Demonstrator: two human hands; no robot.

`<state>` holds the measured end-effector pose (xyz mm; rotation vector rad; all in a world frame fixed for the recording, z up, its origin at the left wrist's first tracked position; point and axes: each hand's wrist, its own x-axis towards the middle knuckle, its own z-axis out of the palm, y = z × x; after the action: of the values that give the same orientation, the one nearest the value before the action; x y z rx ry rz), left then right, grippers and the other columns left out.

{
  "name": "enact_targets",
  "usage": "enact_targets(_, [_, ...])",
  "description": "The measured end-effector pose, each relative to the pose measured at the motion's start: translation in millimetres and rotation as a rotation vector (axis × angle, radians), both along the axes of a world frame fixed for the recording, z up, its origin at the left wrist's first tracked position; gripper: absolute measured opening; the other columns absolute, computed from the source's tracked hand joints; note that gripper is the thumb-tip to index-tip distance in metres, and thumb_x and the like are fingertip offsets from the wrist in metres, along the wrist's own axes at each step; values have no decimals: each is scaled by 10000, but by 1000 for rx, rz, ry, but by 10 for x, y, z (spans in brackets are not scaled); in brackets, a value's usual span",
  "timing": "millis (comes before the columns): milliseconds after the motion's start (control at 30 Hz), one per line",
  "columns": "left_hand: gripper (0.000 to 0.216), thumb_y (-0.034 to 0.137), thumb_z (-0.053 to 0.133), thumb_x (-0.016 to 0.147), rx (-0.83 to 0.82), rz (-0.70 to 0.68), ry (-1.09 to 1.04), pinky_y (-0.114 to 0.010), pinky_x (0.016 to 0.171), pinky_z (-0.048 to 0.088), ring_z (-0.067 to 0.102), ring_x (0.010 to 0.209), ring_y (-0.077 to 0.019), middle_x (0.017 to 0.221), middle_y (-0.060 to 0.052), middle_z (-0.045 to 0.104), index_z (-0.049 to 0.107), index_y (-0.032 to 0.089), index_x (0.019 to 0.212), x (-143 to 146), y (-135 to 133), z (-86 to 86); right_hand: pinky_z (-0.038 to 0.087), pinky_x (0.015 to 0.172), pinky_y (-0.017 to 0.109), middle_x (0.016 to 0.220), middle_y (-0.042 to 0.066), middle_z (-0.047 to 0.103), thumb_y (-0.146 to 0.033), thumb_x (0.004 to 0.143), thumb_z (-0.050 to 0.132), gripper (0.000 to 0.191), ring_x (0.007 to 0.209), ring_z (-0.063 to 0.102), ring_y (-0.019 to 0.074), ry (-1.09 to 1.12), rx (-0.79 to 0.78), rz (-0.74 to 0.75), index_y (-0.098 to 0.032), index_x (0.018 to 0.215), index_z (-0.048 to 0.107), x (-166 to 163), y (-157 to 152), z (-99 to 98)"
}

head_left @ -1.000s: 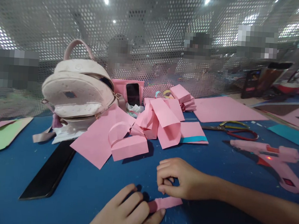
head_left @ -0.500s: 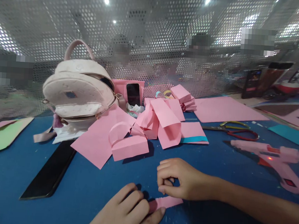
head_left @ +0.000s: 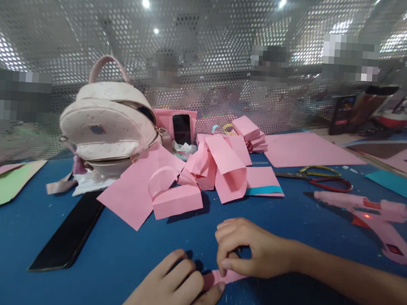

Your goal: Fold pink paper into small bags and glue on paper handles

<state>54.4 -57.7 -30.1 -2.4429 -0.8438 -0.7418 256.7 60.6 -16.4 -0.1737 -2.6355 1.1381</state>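
Observation:
A narrow pink paper strip (head_left: 234,277) lies on the blue tabletop at the bottom centre. My left hand (head_left: 175,287) grips the strip's left end between thumb and curled fingers, hiding that end. From the right, my right hand (head_left: 252,251) reaches over the strip, its index finger and thumb closed together on the paper's upper edge beside my left thumb. Just beyond my hands stands a small pink paper basket (head_left: 177,202) with a looped handle, among folded pink paper pieces (head_left: 230,168).
A pink glue gun (head_left: 373,213) with a glowing light lies right, below scissors (head_left: 322,177). At left are a black phone (head_left: 68,233) and an open pale backpack (head_left: 111,118). Pink sheets (head_left: 311,150) lie behind, before a perforated metal screen (head_left: 211,41).
My right hand has come down slightly, its fingertips now meeting the strip next to my left thumb. My left hand stays in place.

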Motion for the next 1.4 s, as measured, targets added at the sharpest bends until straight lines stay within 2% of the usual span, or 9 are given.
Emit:
enact_targets(200, [252, 120, 534, 952, 11, 0, -1, -316, 765, 506, 597, 623, -131, 657, 40, 585, 719, 253, 1061, 1, -1, 9, 364, 663, 249, 624, -29, 533, -152, 874, 546, 200, 608, 467, 106, 7, 75, 47, -159, 797, 730, 8, -6, -4])
enact_targets(367, [255, 189, 524, 973, -15, 3, -7, -310, 771, 512, 583, 598, -126, 620, 51, 575, 711, 322, 1083, -5, 7, 23, 354, 652, 265, 601, -26, 539, -193, 892, 512, 227, 582, 453, 113, 18, 168, 70, -165, 767, 699, 5, -35, 22])
enact_targets(500, [263, 189, 518, 973, -22, 7, -11, -317, 763, 515, 588, 592, -134, 626, 46, 594, 720, 325, 1070, -7, 2, 13, 350, 638, 273, 583, -16, 546, -219, 911, 489, 262, 563, 448, 118, 34, 191, 81, -170, 753, 692, 7, -35, 19])
enact_targets(633, [259, 181, 523, 966, -17, 8, -4, -315, 771, 509, 583, 593, -136, 626, 47, 599, 721, 310, 1070, -6, -7, 9, 365, 638, 265, 582, -6, 557, -217, 918, 476, 286, 564, 451, 115, 88, 115, 48, -151, 772, 713, 15, -27, 25])
enact_targets(867, [257, 132, 499, 960, -21, 4, 15, -331, 843, 471, 574, 653, -144, 707, 32, 617, 714, 231, 1062, -18, -7, 19, 361, 573, 207, 627, -2, 598, -193, 921, 498, 283, 552, 425, 92, 96, -98, -180, -141, 743, 712, 23, -13, 56])
enact_targets(1133, [278, 114, 453, 971, -28, 16, 55, -358, 905, 415, 558, 713, -161, 736, 13, 593, 699, 186, 1078, -31, -16, -23, 352, 567, 203, 615, -15, 558, -204, 915, 501, 275, 540, 412, 85, 48, -95, -190, -139, 746, 708, 27, -16, 44])
enact_targets(1400, [265, 166, 454, 962, -81, 37, 46, -359, 872, 430, 540, 673, -167, 735, 11, 588, 684, 188, 1091, -12, -2, -29, 345, 557, 203, 626, -16, 554, -204, 913, 495, 275, 532, 407, 81, 20, -89, -189, -140, 749, 706, 25, -4, 41])
